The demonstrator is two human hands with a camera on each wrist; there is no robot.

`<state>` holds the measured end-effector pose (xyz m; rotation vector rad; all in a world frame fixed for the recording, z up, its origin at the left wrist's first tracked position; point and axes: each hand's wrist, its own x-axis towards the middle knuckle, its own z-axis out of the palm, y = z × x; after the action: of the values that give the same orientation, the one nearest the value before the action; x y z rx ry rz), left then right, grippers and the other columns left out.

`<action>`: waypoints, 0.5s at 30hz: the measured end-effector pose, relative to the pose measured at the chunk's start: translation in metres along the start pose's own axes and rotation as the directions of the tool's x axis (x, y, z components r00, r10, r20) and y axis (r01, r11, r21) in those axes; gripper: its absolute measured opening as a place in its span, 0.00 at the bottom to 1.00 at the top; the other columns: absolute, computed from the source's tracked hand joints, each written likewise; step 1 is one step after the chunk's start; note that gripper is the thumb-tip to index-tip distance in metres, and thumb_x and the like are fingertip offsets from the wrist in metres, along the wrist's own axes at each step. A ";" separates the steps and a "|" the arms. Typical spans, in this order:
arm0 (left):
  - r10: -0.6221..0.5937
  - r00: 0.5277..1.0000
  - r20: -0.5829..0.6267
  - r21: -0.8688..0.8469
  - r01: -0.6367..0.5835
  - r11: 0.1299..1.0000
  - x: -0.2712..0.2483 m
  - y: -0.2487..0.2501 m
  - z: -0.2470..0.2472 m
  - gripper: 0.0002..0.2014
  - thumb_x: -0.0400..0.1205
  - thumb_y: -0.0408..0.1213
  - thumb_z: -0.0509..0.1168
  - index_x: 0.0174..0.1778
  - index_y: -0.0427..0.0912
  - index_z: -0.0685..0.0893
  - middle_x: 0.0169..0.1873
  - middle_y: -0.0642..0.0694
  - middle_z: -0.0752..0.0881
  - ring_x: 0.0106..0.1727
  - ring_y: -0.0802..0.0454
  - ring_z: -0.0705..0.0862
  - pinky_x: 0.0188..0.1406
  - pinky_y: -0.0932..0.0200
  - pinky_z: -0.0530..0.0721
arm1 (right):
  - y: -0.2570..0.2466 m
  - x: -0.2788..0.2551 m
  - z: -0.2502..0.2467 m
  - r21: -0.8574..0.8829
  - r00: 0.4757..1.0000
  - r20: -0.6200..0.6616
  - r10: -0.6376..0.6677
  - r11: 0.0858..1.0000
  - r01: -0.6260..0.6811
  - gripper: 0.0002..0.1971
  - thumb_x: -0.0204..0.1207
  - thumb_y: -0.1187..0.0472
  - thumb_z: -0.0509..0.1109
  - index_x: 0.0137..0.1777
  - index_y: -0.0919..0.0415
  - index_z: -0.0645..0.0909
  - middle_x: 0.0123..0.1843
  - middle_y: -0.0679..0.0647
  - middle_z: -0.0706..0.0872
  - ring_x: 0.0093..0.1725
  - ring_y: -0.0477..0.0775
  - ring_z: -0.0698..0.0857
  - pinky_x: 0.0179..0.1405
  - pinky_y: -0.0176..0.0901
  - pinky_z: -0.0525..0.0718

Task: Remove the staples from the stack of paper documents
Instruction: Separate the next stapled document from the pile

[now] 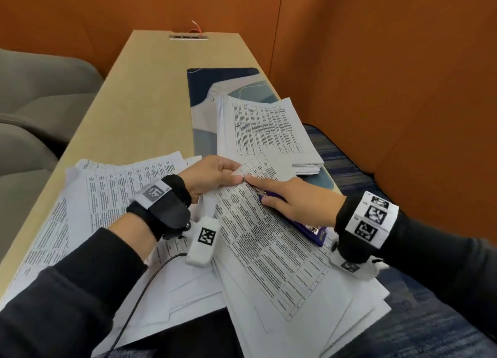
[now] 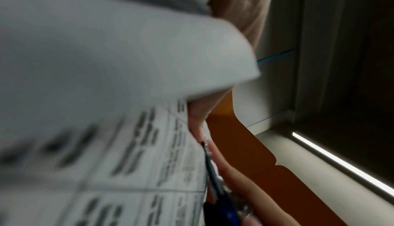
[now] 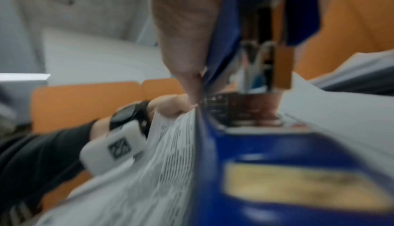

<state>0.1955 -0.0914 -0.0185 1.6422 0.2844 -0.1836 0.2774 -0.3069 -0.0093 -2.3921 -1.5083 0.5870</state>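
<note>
A stapled printed document (image 1: 266, 239) lies tilted across the desk's near edge. My left hand (image 1: 215, 173) pinches its folded-back top corner (image 1: 248, 169). My right hand (image 1: 290, 199) grips a blue stapler (image 1: 309, 228) with the index finger stretched along it, and the metal tip (image 1: 260, 194) sits by that corner. In the left wrist view the blue tool (image 2: 215, 177) runs along the page edge (image 2: 192, 145), its tip touching the paper. In the right wrist view the stapler (image 3: 266, 162) fills the lower right beside the printed page (image 3: 170, 153). The staple itself is hidden.
A neat pile of printed sheets (image 1: 266, 131) lies on a blue patterned mat (image 1: 204, 99) at the back right. Loose documents (image 1: 88, 196) spread over the left of the wooden desk (image 1: 150, 88). Orange partition walls (image 1: 376, 61) enclose the desk; grey chairs (image 1: 35, 94) stand left.
</note>
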 end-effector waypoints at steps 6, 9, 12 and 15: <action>0.039 0.999 0.002 -0.048 -0.038 0.998 0.002 0.011 0.002 0.12 0.79 0.23 0.65 0.58 0.32 0.84 0.41 0.43 0.92 0.40 0.52 0.91 0.36 0.63 0.88 | 0.008 -0.005 -0.021 0.443 0.996 0.047 -0.082 0.895 0.053 0.23 0.88 0.53 0.59 0.82 0.42 0.65 0.81 0.40 0.70 0.78 0.37 0.69 0.79 0.35 0.65; 0.020 0.999 0.027 0.060 -0.022 0.998 0.004 0.017 0.004 0.12 0.80 0.34 0.68 0.56 0.33 0.87 0.46 0.39 0.91 0.45 0.47 0.91 0.44 0.58 0.89 | 0.001 -0.010 -0.022 0.000 0.999 0.001 -0.047 0.999 0.047 0.25 0.88 0.49 0.55 0.83 0.34 0.56 0.74 0.46 0.79 0.63 0.48 0.81 0.66 0.39 0.75; 0.011 1.000 -0.011 0.139 -0.009 0.990 0.010 0.022 0.013 0.12 0.78 0.40 0.70 0.47 0.32 0.88 0.39 0.39 0.91 0.39 0.46 0.90 0.40 0.58 0.88 | -0.005 -0.013 -0.021 -0.510 0.998 -0.024 -0.066 0.859 0.044 0.27 0.89 0.47 0.48 0.85 0.34 0.44 0.57 0.54 0.82 0.44 0.56 0.82 0.42 0.49 0.81; 0.050 0.989 -0.137 0.389 0.007 0.921 0.021 0.033 0.023 0.11 0.78 0.38 0.72 0.44 0.31 0.89 0.38 0.37 0.90 0.38 0.48 0.87 0.41 0.52 0.88 | -0.005 -0.014 -0.021 -0.685 0.997 -0.048 -0.061 0.728 0.012 0.32 0.88 0.55 0.50 0.84 0.34 0.37 0.51 0.56 0.73 0.38 0.58 0.77 0.35 0.51 0.80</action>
<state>0.2266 -0.1150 0.0049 2.0587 0.3562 -0.1082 0.2777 -0.3173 0.0142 -2.8365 -1.9957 -0.1172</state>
